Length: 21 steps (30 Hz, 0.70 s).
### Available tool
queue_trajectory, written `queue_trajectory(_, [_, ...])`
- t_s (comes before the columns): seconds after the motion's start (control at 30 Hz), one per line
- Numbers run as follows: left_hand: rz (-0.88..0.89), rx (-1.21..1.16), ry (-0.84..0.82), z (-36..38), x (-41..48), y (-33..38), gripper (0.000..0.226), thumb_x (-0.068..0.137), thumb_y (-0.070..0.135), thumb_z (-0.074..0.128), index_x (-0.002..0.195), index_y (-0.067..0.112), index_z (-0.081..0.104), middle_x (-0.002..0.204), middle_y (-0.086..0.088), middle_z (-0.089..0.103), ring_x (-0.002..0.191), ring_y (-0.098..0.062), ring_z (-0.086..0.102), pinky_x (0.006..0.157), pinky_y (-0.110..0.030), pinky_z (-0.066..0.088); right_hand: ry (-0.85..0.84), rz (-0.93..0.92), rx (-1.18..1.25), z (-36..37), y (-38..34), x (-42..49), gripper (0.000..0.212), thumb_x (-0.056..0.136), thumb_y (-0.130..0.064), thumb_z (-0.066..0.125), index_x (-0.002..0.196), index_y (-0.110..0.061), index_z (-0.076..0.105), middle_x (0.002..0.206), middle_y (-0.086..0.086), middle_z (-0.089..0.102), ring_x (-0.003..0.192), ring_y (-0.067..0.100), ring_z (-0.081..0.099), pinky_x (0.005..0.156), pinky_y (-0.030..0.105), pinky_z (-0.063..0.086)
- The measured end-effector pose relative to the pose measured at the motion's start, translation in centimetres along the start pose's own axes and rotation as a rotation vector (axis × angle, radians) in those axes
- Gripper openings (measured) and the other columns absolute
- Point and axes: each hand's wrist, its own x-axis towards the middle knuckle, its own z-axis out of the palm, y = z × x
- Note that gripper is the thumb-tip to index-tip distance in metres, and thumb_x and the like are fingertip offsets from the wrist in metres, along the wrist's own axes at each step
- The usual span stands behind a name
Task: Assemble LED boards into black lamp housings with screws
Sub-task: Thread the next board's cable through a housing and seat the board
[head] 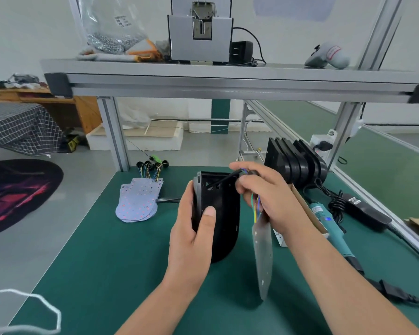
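Observation:
My left hand (191, 234) grips a black lamp housing (224, 221), held above the green mat with its open inside facing me. A black cable with coloured wires (224, 178) is pinched in my right hand (264, 194) at the housing's top edge. From those wires an LED board (263, 257) hangs edge-on below my right hand, just right of the housing. A stack of more LED boards (138, 201) with wired connectors lies on the mat to the left.
Several black housings (293, 163) stand stacked at the back right. A teal electric screwdriver (329, 228) and its black power supply (365, 211) lie to the right, beside a narrow cardboard box (307, 211). An aluminium shelf (228, 81) runs overhead with a screw feeder (201, 32).

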Motion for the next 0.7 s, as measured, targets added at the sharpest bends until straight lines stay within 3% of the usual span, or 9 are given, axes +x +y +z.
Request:
queue_trajectory(0.07, [0.003, 0.0, -0.008, -0.01, -0.04, -0.03, 0.06, 0.1, 0.045, 0.054, 0.157, 0.053, 0.036, 0.146, 0.036, 0.055, 0.138, 0.008, 0.05, 0.108, -0.025, 0.04, -0.053, 0.023, -0.036, 0.08, -0.32, 0.02, 0.03, 0.093, -0.005, 0.058, 0.115, -0.015, 0.076, 0.069, 0.01, 0.051, 0.064, 0.031, 0.031, 0.063, 0.044, 0.017])
queue_trajectory(0.1, [0.009, -0.001, -0.009, -0.04, -0.03, -0.09, 0.059, 0.101, 0.043, 0.054, 0.157, 0.052, 0.037, 0.147, 0.034, 0.055, 0.138, 0.007, 0.05, 0.109, -0.027, 0.04, -0.063, 0.026, -0.048, 0.08, -0.46, 0.04, 0.03, 0.095, 0.0, 0.057, 0.115, -0.013, 0.076, 0.067, 0.01, 0.051, 0.065, 0.032, 0.032, 0.064, 0.042, 0.017])
queue_trajectory(0.2, [0.025, 0.01, -0.003, -0.17, 0.11, -0.09, 0.056, 0.101, 0.038, 0.055, 0.155, 0.05, 0.042, 0.147, 0.029, 0.055, 0.14, 0.002, 0.05, 0.111, -0.027, 0.04, -0.075, 0.01, -0.087, -0.14, -0.94, -0.15, 0.034, 0.086, -0.009, 0.06, 0.116, -0.012, 0.076, 0.068, 0.011, 0.058, 0.048, 0.013, 0.043, 0.052, 0.02, 0.031])
queue_trajectory(0.27, [0.049, 0.05, 0.021, -0.38, 0.28, 0.12, 0.054, 0.099, 0.039, 0.055, 0.151, 0.05, 0.046, 0.145, 0.027, 0.05, 0.14, 0.0, 0.047, 0.109, -0.016, 0.039, -0.09, 0.007, -0.107, -0.34, -1.09, -0.23, 0.043, 0.078, -0.015, 0.059, 0.118, -0.013, 0.076, 0.071, 0.012, 0.06, 0.046, 0.003, 0.044, 0.05, 0.014, 0.035])
queue_trajectory(0.37, [0.096, 0.116, 0.04, -0.66, 0.51, 0.35, 0.052, 0.097, 0.041, 0.054, 0.149, 0.044, 0.051, 0.153, 0.021, 0.042, 0.147, -0.001, 0.039, 0.108, -0.003, 0.03, -0.122, 0.025, -0.108, -0.54, -0.97, -0.11, 0.048, 0.075, -0.014, 0.058, 0.12, -0.015, 0.076, 0.07, 0.014, 0.054, 0.047, 0.009, 0.038, 0.05, 0.02, 0.032])
queue_trajectory(0.43, [0.106, 0.112, 0.012, -0.77, 0.53, 0.32, 0.053, 0.098, 0.039, 0.053, 0.15, 0.045, 0.05, 0.155, 0.021, 0.045, 0.149, -0.004, 0.039, 0.114, -0.013, 0.034, -0.136, 0.04, -0.087, -0.49, -0.8, -0.01, 0.05, 0.075, -0.013, 0.058, 0.122, -0.015, 0.075, 0.068, 0.015, 0.044, 0.049, 0.013, 0.033, 0.051, 0.024, 0.03])
queue_trajectory(0.53, [0.044, 0.062, -0.042, -0.63, 0.4, 0.41, 0.055, 0.099, 0.038, 0.053, 0.152, 0.049, 0.047, 0.15, 0.025, 0.056, 0.145, -0.004, 0.047, 0.119, -0.039, 0.04, -0.163, 0.062, -0.091, -0.54, -0.53, 0.01, 0.058, 0.077, -0.015, 0.059, 0.134, -0.016, 0.069, 0.058, 0.003, 0.039, 0.051, 0.014, 0.033, 0.054, 0.024, 0.031])
queue_trajectory(0.63, [0.0, 0.051, -0.028, -0.49, 0.21, 0.42, 0.056, 0.098, 0.042, 0.051, 0.154, 0.047, 0.047, 0.15, 0.025, 0.057, 0.145, -0.004, 0.048, 0.121, -0.045, 0.04, -0.124, 0.052, -0.151, -0.5, -0.34, 0.12, 0.052, 0.085, -0.017, 0.068, 0.137, -0.021, 0.064, 0.062, -0.005, 0.049, 0.052, 0.013, 0.044, 0.057, 0.023, 0.04])
queue_trajectory(0.7, [-0.03, 0.048, 0.003, -0.37, 0.1, 0.4, 0.056, 0.097, 0.045, 0.049, 0.154, 0.046, 0.048, 0.148, 0.025, 0.058, 0.143, -0.003, 0.049, 0.121, -0.045, 0.04, -0.024, 0.071, -0.111, -0.3, -0.29, 0.24, 0.041, 0.092, -0.011, 0.076, 0.129, -0.015, 0.06, 0.074, 0.007, 0.062, 0.053, 0.021, 0.058, 0.053, 0.03, 0.048])
